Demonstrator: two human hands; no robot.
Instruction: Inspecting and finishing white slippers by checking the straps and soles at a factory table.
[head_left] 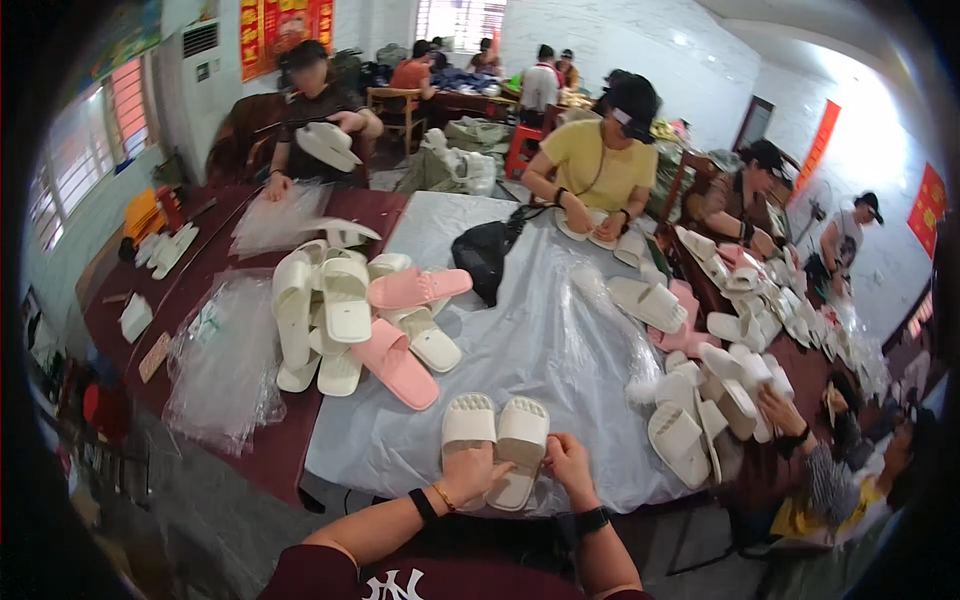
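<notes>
Two white slippers lie side by side at the near edge of the table, toes pointing away from me. My left hand (472, 474) is on the left white slipper (469, 417), its fingers reaching in under the strap. Its thumb stretches over toward the right white slipper (521, 425). At the outer edge of that right slipper, my right hand (569, 464) is closed with bent fingers, gripping its side. Its fingertips are partly hidden. Left of the pair, a pink slipper (396, 362) rests against a pile of white slippers (345, 300).
Clear plastic bags (225, 350) lie left of the pile. A black bag (480, 262) sits on the grey plastic cover (530, 310). More slippers (680, 440) heap at the right, where a co-worker's hand (782, 415) reaches in. A person in yellow (600, 165) handles slippers across the table.
</notes>
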